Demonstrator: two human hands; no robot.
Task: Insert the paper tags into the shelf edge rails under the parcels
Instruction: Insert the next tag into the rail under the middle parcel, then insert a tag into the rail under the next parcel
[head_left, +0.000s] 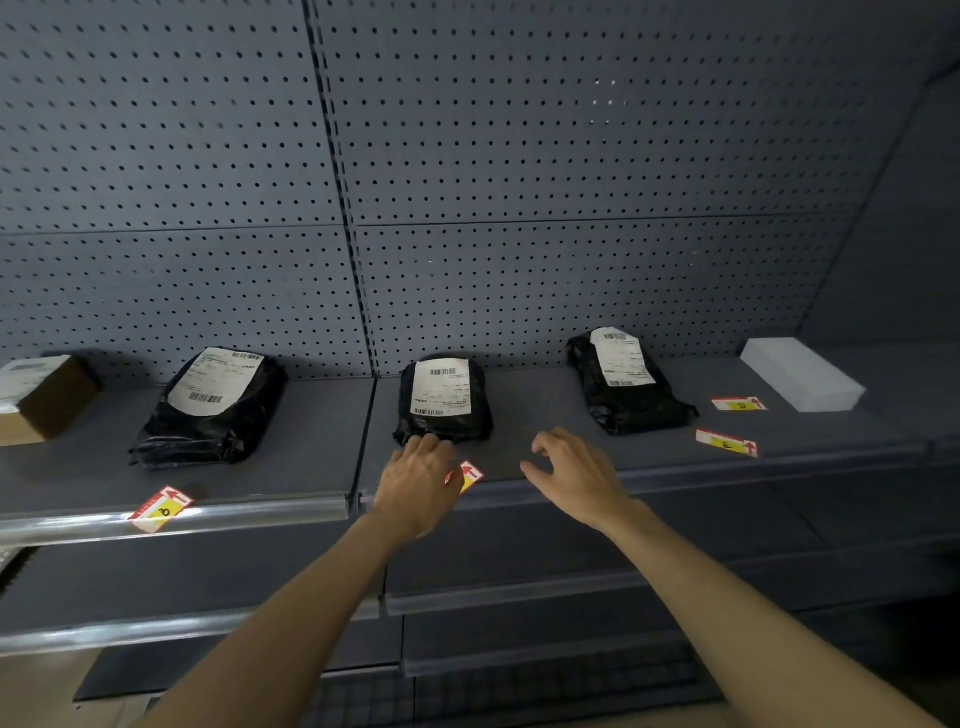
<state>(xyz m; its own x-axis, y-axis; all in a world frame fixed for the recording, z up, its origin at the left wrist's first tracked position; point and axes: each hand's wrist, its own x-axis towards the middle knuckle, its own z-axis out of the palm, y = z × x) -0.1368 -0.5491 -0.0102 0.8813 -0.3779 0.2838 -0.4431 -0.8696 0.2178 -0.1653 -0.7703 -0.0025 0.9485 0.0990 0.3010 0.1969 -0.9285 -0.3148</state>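
Three black parcels with white labels lie on the grey shelf: left parcel (210, 408), middle parcel (443, 397), right parcel (626, 382). My left hand (418, 480) rests at the shelf front just under the middle parcel and partly covers a red, white and yellow paper tag (470, 475); whether the fingers grip the tag is hidden. My right hand (574, 475) hovers open beside it, holding nothing. Another tag (161, 509) lies askew over the clear edge rail (234, 514) on the left. Two tags lettered D (738, 404) and E (726, 443) lie loose on the shelf at right.
A cardboard box (41, 397) sits at the far left and a white box (802, 374) at the far right. A perforated grey back panel (467, 182) rises behind the shelf. Lower shelves with their own rails (519, 597) run beneath my arms.
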